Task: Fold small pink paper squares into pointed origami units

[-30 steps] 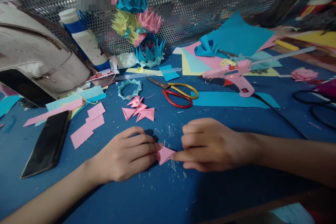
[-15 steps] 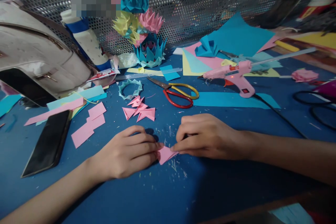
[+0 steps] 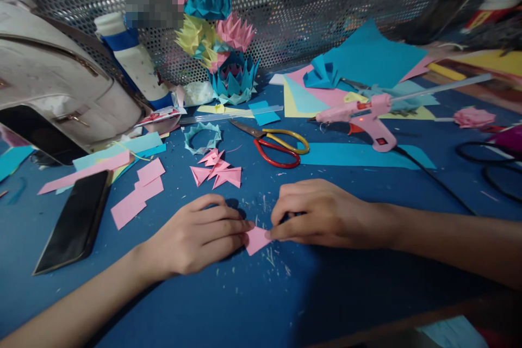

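Observation:
A small folded piece of pink paper [image 3: 256,240] lies on the blue table between my two hands. My left hand [image 3: 204,236] holds its left side down, fingers close together. At its right corner, my right hand [image 3: 326,212] grips the paper with curled fingers; the thumb is mostly hidden. Beyond the hands are several folded pink pieces [image 3: 217,169] and a light blue folded ring [image 3: 203,138]. Scissors [image 3: 281,147] with one red and one yellow handle lie behind them. Pink paper rectangles [image 3: 138,193] are spread left of my left hand.
A pink glue gun [image 3: 362,114] stands at the right, its black cord [image 3: 436,182] trailing past my right forearm. A phone [image 3: 75,223] lies at the left. Behind are a pale bag [image 3: 61,76], a bottle [image 3: 134,60], a folded paper tower [image 3: 234,79] and paper sheets [image 3: 367,57].
My right fingers have shifted slightly left on the paper, and its right corner, which stuck out under them, is now folded in or covered. My left hand stays in place.

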The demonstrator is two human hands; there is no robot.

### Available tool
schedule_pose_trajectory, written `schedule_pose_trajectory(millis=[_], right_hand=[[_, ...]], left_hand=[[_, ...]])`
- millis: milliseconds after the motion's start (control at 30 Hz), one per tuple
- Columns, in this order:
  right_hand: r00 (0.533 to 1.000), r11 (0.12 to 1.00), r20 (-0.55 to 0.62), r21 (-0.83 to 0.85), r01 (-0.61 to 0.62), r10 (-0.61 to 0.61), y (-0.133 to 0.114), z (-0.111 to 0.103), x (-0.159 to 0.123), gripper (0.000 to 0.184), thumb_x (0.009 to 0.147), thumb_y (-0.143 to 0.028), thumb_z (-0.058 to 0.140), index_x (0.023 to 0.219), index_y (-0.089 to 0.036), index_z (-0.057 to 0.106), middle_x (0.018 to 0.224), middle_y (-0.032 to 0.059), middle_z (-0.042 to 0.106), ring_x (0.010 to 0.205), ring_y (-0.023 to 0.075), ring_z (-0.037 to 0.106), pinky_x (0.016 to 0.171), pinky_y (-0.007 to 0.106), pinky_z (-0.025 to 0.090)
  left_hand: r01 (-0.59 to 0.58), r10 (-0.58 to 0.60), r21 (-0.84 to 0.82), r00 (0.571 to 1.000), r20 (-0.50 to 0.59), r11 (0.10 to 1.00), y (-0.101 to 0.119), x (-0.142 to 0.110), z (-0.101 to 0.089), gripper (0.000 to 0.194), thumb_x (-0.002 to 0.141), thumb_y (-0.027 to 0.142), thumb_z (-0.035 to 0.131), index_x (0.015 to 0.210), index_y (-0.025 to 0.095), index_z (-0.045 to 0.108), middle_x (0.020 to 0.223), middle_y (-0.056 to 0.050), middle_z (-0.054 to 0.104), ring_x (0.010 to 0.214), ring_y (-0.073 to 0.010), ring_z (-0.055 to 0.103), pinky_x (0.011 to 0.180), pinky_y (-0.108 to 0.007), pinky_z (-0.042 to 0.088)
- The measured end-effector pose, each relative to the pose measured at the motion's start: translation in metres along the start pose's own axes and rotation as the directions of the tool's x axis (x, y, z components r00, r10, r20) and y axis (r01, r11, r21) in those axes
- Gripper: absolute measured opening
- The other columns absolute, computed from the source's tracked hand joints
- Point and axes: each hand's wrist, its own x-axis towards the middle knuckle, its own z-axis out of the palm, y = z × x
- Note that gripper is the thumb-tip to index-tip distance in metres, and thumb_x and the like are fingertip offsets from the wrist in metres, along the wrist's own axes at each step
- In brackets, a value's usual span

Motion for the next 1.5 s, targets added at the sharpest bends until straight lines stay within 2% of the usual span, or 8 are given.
schedule_pose_trajectory(millis=[167, 267, 567, 800, 1000, 1167, 1300, 1500], right_hand=[[0.999, 0.999, 0.037, 0.025, 0.020, -0.021, 0.0004, -0.0005, 0.0010, 0.037, 0.109, -0.030, 0.036, 0.113, -0.020, 0.071, 0.110, 0.0045, 0.072, 0.092, 0.0143, 0.058, 0.076, 0.028, 0.041], [0.998, 0.998, 0.014, 0.035, 0.060, -0.061, 0.0012, -0.0005, 0.0013, 0.040, 0.109, -0.030, 0.033, 0.113, -0.018, 0.071, 0.115, 0.0052, 0.072, 0.096, 0.0151, 0.059, 0.078, 0.029, 0.042], [0.999, 0.997, -0.027, 0.068, 0.044, -0.042, 0.0014, -0.0007, 0.0004, 0.031, 0.108, -0.026, 0.041, 0.128, -0.018, 0.063, 0.106, 0.0046, 0.074, 0.094, 0.0130, 0.062, 0.081, 0.026, 0.046], [0.996, 0.996, 0.004, 0.031, 0.086, -0.086, 0.0012, -0.0027, 0.0012, 0.040, 0.111, -0.028, 0.028, 0.122, -0.019, 0.065, 0.108, 0.0028, 0.075, 0.093, 0.0135, 0.061, 0.079, 0.027, 0.045], [0.992, 0.992, 0.002, -0.039, 0.124, -0.124, 0.0009, -0.0021, 0.0011, 0.049, 0.111, -0.029, 0.019, 0.119, -0.018, 0.066, 0.106, 0.0052, 0.075, 0.096, 0.0142, 0.061, 0.079, 0.029, 0.045], [0.988, 0.984, 0.002, -0.087, 0.155, -0.155, 0.0017, -0.0003, -0.0003, 0.044, 0.111, -0.025, 0.023, 0.118, -0.019, 0.065, 0.110, 0.0033, 0.075, 0.096, 0.0141, 0.061, 0.077, 0.029, 0.046], [0.984, 0.966, -0.001, -0.188, 0.175, -0.178, -0.0002, -0.0008, 0.0004, 0.035, 0.110, -0.021, 0.032, 0.115, -0.019, 0.067, 0.109, 0.0019, 0.075, 0.097, 0.0130, 0.062, 0.077, 0.028, 0.047], [0.978, 0.948, -0.007, -0.245, 0.202, -0.210, -0.0022, -0.0030, 0.0015, 0.034, 0.109, -0.019, 0.035, 0.112, -0.019, 0.069, 0.108, 0.0014, 0.076, 0.096, 0.0123, 0.063, 0.076, 0.027, 0.049]], left_hand=[[0.017, -0.018, -0.050, 1.000, -0.015, 0.999, -0.0009, -0.0022, 0.0033, 0.035, 0.110, 0.014, 0.035, 0.104, 0.011, 0.069, 0.114, -0.008, 0.076, 0.106, -0.0178, 0.068, 0.098, -0.035, 0.045], [0.027, -0.028, -0.094, 0.999, -0.015, 0.995, -0.0021, -0.0032, 0.0042, 0.036, 0.111, 0.015, 0.033, 0.107, 0.011, 0.068, 0.115, -0.008, 0.075, 0.107, -0.0186, 0.067, 0.098, -0.036, 0.044], [0.128, -0.128, -0.261, 0.992, 0.017, 0.957, -0.0021, -0.0030, 0.0034, 0.043, 0.112, 0.023, 0.026, 0.112, 0.011, 0.067, 0.113, -0.011, 0.074, 0.106, -0.0203, 0.064, 0.092, -0.039, 0.047], [0.136, -0.131, -0.319, 0.991, 0.037, 0.938, -0.0034, -0.0039, 0.0036, 0.037, 0.111, 0.020, 0.031, 0.112, 0.010, 0.066, 0.116, -0.011, 0.073, 0.107, -0.0211, 0.062, 0.093, -0.039, 0.046], [0.158, -0.150, -0.350, 0.987, 0.049, 0.923, -0.0045, -0.0058, 0.0044, 0.036, 0.112, 0.022, 0.031, 0.112, 0.012, 0.066, 0.116, -0.011, 0.073, 0.106, -0.0205, 0.062, 0.095, -0.039, 0.044], [0.169, -0.162, -0.371, 0.986, 0.048, 0.913, -0.0054, -0.0063, 0.0050, 0.035, 0.111, 0.021, 0.033, 0.112, 0.012, 0.067, 0.116, -0.011, 0.073, 0.106, -0.0202, 0.062, 0.095, -0.039, 0.044], [0.185, -0.182, -0.386, 0.982, 0.045, 0.904, -0.0057, -0.0058, 0.0055, 0.035, 0.111, 0.022, 0.034, 0.109, 0.013, 0.067, 0.114, -0.011, 0.074, 0.105, -0.0200, 0.062, 0.094, -0.039, 0.045], [0.190, -0.193, -0.379, 0.981, 0.032, 0.906, -0.0069, -0.0050, 0.0065, 0.037, 0.111, 0.024, 0.033, 0.107, 0.014, 0.067, 0.113, -0.010, 0.074, 0.103, -0.0195, 0.063, 0.094, -0.039, 0.045]])
